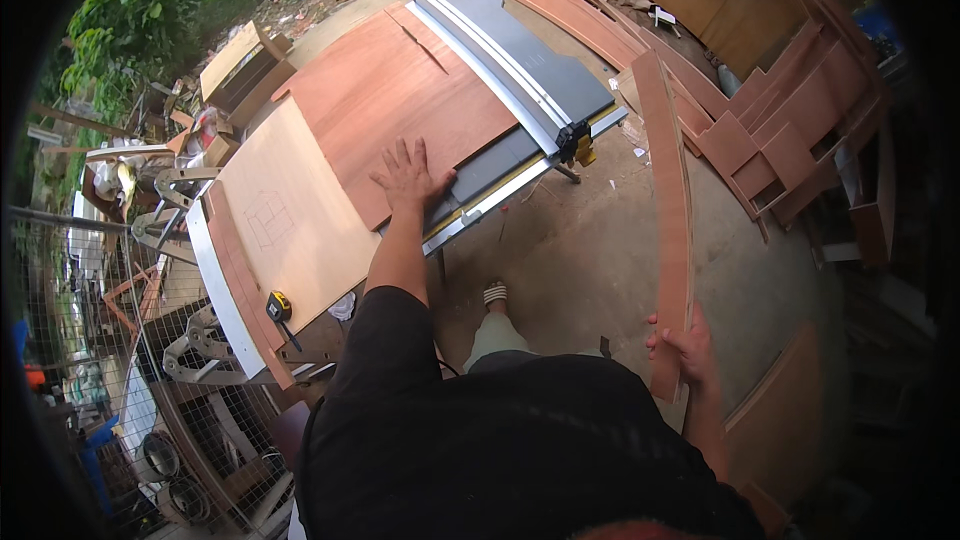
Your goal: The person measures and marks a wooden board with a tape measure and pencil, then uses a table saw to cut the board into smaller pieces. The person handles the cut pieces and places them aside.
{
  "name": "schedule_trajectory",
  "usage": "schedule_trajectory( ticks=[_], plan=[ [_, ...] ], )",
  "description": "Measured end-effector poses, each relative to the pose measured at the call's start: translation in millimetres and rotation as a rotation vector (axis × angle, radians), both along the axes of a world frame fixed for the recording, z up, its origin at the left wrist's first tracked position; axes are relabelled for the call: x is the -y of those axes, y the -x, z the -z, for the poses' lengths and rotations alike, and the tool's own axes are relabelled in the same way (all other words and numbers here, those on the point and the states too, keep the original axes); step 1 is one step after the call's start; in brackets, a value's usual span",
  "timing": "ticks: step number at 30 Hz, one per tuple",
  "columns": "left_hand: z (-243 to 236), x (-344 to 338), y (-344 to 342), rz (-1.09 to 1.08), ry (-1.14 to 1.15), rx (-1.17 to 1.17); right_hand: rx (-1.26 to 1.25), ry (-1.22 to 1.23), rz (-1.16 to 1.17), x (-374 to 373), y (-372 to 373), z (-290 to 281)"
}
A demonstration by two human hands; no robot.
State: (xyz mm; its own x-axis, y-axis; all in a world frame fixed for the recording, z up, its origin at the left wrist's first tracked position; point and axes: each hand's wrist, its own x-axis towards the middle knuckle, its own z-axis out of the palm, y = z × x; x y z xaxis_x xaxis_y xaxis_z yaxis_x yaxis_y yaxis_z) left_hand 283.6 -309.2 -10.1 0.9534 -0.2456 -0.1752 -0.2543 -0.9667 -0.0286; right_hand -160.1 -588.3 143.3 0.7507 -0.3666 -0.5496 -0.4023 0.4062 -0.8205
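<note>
My left hand lies with spread fingers on a reddish plywood sheet at the near edge of a table saw, whose long metal fence runs along the sheet's right side. My right hand grips the lower part of a long, narrow reddish plywood strip, held out to the right of the saw. Left of the sheet lies a pale board with a pencil sketch on it, and a tape measure rests near its lower left corner.
Stacked plywood offcuts and a large brown panel are at the right. A wire mesh fence, metal brackets and scrap line the left. A wooden box stands behind the saw. My sandalled foot is below on the concrete floor.
</note>
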Motion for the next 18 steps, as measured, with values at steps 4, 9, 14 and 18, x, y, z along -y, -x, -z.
schedule_trajectory(
  ticks=[4,9,14,18],
  plan=[
    [4,-6,6,-0.006,-0.032,-0.014,-0.223,0.289,-0.309,22,1,-13],
    [-3,-2,5,-0.015,-0.013,0.002,-0.329,0.539,-0.575,20,-9,0],
    [3,-1,0,-0.011,-0.019,0.004,-0.447,0.682,-0.730,21,-42,8],
    [1,4,2,-0.010,-0.032,-0.020,-0.439,0.799,-0.760,21,-58,0]
  ],
)
